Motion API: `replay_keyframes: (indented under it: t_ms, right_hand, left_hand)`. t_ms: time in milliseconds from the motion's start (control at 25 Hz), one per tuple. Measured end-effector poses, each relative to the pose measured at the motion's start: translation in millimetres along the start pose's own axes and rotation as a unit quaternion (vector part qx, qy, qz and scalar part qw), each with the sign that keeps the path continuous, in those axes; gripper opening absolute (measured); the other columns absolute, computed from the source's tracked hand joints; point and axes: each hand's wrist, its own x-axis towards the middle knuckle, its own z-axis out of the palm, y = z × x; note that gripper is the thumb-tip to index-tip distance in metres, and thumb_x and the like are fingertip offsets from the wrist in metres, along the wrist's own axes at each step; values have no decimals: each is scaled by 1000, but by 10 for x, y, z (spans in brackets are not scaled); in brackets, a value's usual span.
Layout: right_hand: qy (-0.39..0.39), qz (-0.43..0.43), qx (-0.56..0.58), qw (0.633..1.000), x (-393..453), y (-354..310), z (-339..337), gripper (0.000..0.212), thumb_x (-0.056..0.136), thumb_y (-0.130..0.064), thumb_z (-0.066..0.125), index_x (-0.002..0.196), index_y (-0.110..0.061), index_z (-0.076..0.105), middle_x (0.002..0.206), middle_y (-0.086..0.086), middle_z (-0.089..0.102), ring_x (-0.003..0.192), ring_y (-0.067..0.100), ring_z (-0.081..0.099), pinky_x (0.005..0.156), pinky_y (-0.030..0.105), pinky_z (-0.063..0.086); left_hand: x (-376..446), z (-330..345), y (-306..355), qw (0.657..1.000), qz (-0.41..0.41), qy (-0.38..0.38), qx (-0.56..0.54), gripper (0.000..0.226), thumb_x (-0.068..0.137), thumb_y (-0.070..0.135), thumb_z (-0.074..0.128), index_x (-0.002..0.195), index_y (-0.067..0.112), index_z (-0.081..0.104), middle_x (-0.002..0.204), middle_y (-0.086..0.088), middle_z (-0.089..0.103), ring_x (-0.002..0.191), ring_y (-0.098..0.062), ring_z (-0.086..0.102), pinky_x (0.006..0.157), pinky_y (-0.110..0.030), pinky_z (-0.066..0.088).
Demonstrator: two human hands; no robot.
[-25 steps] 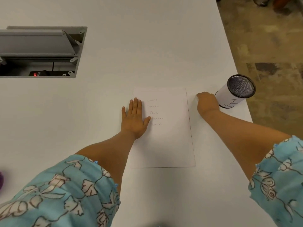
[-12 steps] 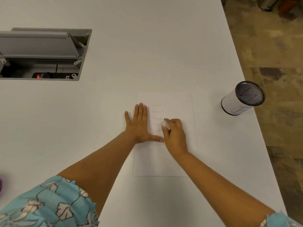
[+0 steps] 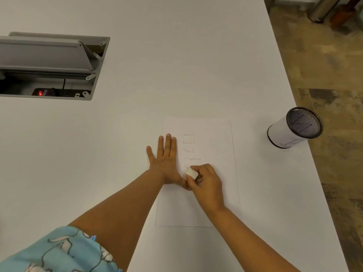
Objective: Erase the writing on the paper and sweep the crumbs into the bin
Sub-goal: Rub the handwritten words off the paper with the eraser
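Under right hand (image 3: 208, 181), eraser (image 3: 191, 173) hides writing (image 3: 189, 150) (line 5).

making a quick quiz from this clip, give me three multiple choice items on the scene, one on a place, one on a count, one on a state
1. Where does the bin stand?
A. on the table near its right edge
B. on the floor
C. on the paper

2. How many written lines on the paper show fully clear of the hands?
A. one
B. four
C. seven

3. What is the left hand doing?
A. gripping the bin
B. lifted off the table
C. lying flat, fingers spread, on the paper's left edge

Key: 1 A, the bin sits on the white table right of the paper. 2 B, four lines show above the right hand, and a fifth is partly hidden by it. 3 C, the palm lies flat while the right hand pinches the eraser.
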Motion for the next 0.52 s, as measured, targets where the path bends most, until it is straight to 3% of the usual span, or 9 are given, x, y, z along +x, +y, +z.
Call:
replay_keyframes:
  t_ms: [240,520]
  right_hand:
    - [6,-18,-55,998,238,-100,109,23,79,-22,68,99,-11,62,95,4,60,82,16,59,72,18,49]
    - [7,2,-43,999,70,-37,67,24,80,-27,67,99,-12,62,91,-6,53,81,9,54,69,5,40]
  left_hand:
    - [-3,3,16,1000,-6,-1,2,154,43,78,68,132,16,-41,146,-5,-41,130,-26,-42,102,-59,-22]
    - [-1,14,12,1000,-6,9,-2,154,43,78,69,133,17,-40,148,-4,-39,132,-26,-41,103,-60,-21]
